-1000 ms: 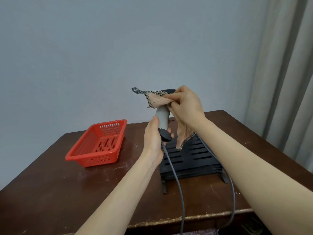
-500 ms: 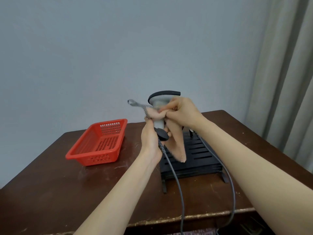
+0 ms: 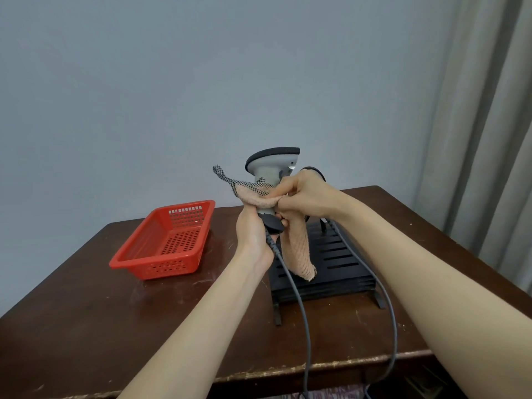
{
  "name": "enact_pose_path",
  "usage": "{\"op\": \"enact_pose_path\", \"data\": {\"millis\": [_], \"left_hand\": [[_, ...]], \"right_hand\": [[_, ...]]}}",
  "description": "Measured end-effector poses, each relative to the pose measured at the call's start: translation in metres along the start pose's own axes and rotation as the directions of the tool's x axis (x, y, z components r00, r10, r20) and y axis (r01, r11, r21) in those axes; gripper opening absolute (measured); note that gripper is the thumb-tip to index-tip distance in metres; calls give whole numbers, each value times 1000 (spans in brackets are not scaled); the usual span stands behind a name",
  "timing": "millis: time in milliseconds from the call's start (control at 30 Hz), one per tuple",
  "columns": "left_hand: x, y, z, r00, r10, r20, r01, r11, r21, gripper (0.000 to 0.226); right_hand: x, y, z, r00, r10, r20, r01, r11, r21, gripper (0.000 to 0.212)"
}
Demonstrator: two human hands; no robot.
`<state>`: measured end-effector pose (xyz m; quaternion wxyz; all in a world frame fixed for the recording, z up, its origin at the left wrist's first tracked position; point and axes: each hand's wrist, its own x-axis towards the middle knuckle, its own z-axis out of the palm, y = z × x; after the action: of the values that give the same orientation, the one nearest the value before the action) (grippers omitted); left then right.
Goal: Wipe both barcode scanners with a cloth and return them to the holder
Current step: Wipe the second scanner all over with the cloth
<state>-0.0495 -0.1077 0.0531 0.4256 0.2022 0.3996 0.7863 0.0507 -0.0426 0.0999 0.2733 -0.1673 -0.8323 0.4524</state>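
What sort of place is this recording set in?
Probably a plain room at home or in a small office, not a shop counter: a worn wooden table against a bare wall, with a grey curtain on the right.

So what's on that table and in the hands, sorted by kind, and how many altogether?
Scanners: 2, one held, one mostly hidden behind the right hand
Cables: 2
Cloths: 1
Baskets: 1, red
Holders: 1, black
Total: 7

The left hand grips the held scanner's handle.
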Motion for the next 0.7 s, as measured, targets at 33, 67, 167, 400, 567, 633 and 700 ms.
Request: {"op": "enact_pose_path", "data": {"millis": [33, 67, 167, 400, 567, 633, 700], "left_hand": [[-1, -1, 0, 1000, -8, 1, 8, 1000, -1, 43], [-2, -1, 0, 1000, -20, 5, 20, 1000, -2, 44], [-5, -2, 2, 998, -63, 6, 63, 998, -11, 47], [-4, -4, 3, 998, -62, -22, 62, 998, 24, 41], [0, -6, -2, 999, -27, -37, 27, 1000, 3, 39], [0, -7, -2, 998, -25, -55, 25, 1000, 10, 34], [-2, -9, -2, 997, -44, -63, 45, 999, 9, 31]], "right_hand": [[0, 0, 1, 1000, 9, -6, -9, 1000, 12, 47], [0, 1, 0, 999, 30, -42, -29, 999, 21, 45], [11, 10, -2, 967, 23, -253, -70, 982, -177, 35], [19, 15, -1, 943, -7, -331, -104, 943, -316, 39], [3, 9, 7, 994, 11, -109, -14, 1000, -26, 38], [1, 9, 9, 997, -6, -76, 3, 999, -41, 39], [1, 11, 9, 998, -8, -58, 6, 999, -36, 36]]}}
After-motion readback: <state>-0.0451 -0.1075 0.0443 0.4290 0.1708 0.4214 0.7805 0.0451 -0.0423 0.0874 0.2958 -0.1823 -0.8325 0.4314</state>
